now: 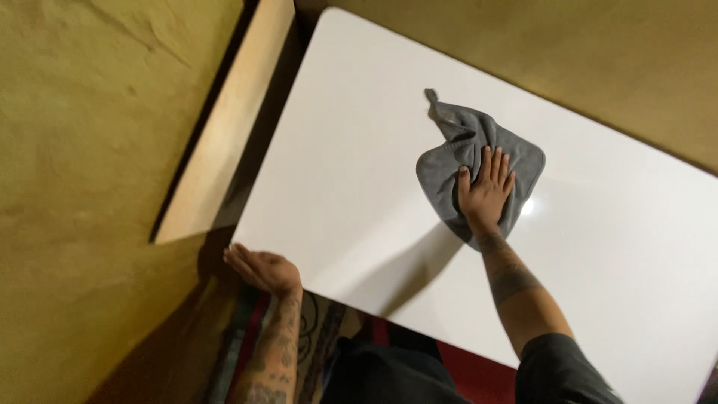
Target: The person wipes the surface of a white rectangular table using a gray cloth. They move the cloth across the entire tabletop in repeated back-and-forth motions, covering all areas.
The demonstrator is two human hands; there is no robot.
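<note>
A grey cloth [461,146] with a small hanging loop lies crumpled on a glossy white table [359,164]. My right hand [485,191] presses flat on the cloth, fingers spread and pointing away from me. At the table's near left corner, my left hand [262,268] rests against the edge, palm open, holding nothing.
A pale wooden board [224,127] runs along the table's left side, with a dark gap between them. Yellowish textured floor [82,187] surrounds the table. Dark and red clothing shows at the bottom of the view.
</note>
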